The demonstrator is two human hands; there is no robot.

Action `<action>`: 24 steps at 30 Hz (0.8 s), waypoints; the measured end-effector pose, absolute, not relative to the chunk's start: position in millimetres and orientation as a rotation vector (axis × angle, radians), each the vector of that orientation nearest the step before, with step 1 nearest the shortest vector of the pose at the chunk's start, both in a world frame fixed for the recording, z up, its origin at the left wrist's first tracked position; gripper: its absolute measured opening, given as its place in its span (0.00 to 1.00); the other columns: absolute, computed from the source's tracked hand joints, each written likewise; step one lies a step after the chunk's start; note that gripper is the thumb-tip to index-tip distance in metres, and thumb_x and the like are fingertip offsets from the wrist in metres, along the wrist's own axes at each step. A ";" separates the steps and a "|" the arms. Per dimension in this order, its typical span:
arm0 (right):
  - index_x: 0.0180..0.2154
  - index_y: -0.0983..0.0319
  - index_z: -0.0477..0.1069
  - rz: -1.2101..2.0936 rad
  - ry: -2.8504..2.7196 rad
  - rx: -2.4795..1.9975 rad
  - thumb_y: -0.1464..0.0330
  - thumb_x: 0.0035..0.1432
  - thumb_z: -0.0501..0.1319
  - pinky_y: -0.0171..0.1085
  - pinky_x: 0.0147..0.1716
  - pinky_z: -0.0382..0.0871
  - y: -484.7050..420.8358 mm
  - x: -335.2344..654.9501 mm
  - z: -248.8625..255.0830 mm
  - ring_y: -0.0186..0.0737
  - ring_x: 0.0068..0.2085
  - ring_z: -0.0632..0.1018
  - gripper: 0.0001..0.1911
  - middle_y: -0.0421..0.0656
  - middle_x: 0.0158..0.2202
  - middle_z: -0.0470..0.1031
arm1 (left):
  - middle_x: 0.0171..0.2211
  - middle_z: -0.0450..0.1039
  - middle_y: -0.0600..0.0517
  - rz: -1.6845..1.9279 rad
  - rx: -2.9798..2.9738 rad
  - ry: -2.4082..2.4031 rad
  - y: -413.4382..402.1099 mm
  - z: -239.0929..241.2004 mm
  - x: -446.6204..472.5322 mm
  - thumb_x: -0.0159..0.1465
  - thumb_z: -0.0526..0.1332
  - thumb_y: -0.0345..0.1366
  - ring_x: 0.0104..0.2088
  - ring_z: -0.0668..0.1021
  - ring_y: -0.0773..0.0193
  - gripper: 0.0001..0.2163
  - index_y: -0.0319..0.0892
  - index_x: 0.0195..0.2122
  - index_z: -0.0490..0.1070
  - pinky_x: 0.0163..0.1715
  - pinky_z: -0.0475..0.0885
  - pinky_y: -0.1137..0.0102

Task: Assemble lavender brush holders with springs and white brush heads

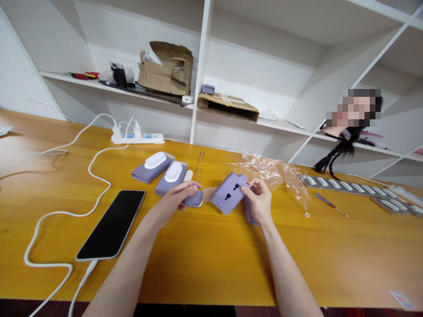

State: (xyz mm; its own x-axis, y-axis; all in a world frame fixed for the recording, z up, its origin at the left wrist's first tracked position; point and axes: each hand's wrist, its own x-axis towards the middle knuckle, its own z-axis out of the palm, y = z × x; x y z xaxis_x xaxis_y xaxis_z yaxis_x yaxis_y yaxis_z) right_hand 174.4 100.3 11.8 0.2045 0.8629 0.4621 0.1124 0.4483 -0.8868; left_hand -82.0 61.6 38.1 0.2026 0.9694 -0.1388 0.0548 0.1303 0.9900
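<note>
Here, above the table (211, 273), you hold a purple case (228, 196) at mid-workspace, tilted so that its two dark slots face you, perhaps to keep them in sight. Your right hand (259, 200) pinches the case by its upper right corner, thumb on the face and fingers behind, a grip that seems meant to leave the rest uncovered. Your left hand (180, 193) curls around a small purple cap (194, 200), thumb above and fingers mostly hidden below. A clear piece (207, 194) shows between cap and case; whether it joins either is unclear. Both forearms reach in from the near edge and converge, the left wrist bent inward, the right hand turned toward its partner, likely so that the two parts sit close together. Beyond your left hand stand a spring (199, 167) and two purple units (142, 174) (161, 186) topped with white ovals, near enough, it appears, for an easy reach. Another purple block (250, 212) lies partly hidden by your right hand. Well apart, a screwdriver (325, 201) rests to the right and a phone (111, 225) to the left, leaving room for your hands between.
</note>
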 end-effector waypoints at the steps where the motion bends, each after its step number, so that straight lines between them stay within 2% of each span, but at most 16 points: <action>1: 0.30 0.59 0.62 0.719 -1.315 -0.988 0.68 0.43 0.67 0.31 0.28 0.63 98.3 172.8 13.3 0.32 0.29 0.67 0.14 0.36 0.28 0.64 | 0.42 0.71 0.54 0.930 1.230 1.150 62.1 37.4 -81.1 0.55 0.54 0.53 0.39 0.71 0.62 0.19 0.48 0.42 0.70 0.27 0.61 0.74; 4: 0.33 0.57 0.61 0.879 -1.437 -0.937 0.70 0.44 0.66 0.32 0.31 0.64 92.8 167.9 17.5 0.34 0.34 0.70 0.15 0.38 0.34 0.64 | 0.39 0.71 0.55 0.912 1.232 1.167 62.5 36.5 -78.5 0.55 0.55 0.53 0.39 0.71 0.61 0.19 0.48 0.41 0.70 0.28 0.62 0.73; 9: 0.37 0.56 0.60 0.969 -1.536 -0.836 0.71 0.44 0.64 0.37 0.42 0.64 86.1 163.7 22.0 0.40 0.46 0.70 0.18 0.41 0.45 0.64 | 0.40 0.72 0.54 0.924 1.239 1.139 62.2 34.9 -76.3 0.53 0.57 0.51 0.41 0.72 0.59 0.18 0.47 0.40 0.71 0.33 0.65 0.70; 12: 0.43 0.55 0.59 1.028 -1.599 -0.832 0.72 0.45 0.63 0.38 0.42 0.65 84.2 163.3 21.1 0.41 0.46 0.70 0.22 0.44 0.47 0.65 | 0.44 0.70 0.53 0.955 1.260 1.158 61.3 34.3 -77.0 0.52 0.60 0.48 0.43 0.72 0.58 0.19 0.47 0.43 0.71 0.36 0.66 0.70; 17: 0.54 0.54 0.55 1.170 -1.651 -0.815 0.73 0.44 0.63 0.38 0.41 0.65 85.5 163.3 15.1 0.40 0.45 0.70 0.35 0.44 0.47 0.67 | 0.49 0.68 0.51 1.075 1.161 1.208 60.1 36.8 -77.7 0.50 0.62 0.45 0.45 0.72 0.58 0.26 0.48 0.52 0.65 0.38 0.67 0.69; 20: 0.55 0.53 0.56 1.226 -1.572 -0.831 0.70 0.46 0.62 0.38 0.40 0.66 86.2 163.7 14.1 0.41 0.43 0.71 0.34 0.44 0.48 0.68 | 0.51 0.67 0.50 1.156 1.100 1.219 61.3 37.2 -77.7 0.50 0.62 0.45 0.47 0.72 0.57 0.28 0.47 0.53 0.63 0.39 0.68 0.68; 24: 0.54 0.54 0.59 1.271 -1.481 -0.854 0.66 0.48 0.61 0.40 0.41 0.66 86.7 162.7 12.9 0.42 0.44 0.72 0.30 0.45 0.51 0.69 | 0.54 0.65 0.46 1.239 1.024 1.147 64.5 35.7 -80.0 0.50 0.63 0.45 0.52 0.69 0.54 0.30 0.44 0.54 0.62 0.47 0.66 0.64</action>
State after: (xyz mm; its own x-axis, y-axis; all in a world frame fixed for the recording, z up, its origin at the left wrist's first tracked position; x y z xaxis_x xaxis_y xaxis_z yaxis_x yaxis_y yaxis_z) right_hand 162.7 86.7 12.9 -0.2842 0.9324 0.2233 -0.0792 0.2092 -0.9747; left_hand -80.0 64.5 35.7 -0.0183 0.9966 -0.0809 -0.1575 0.0770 0.9845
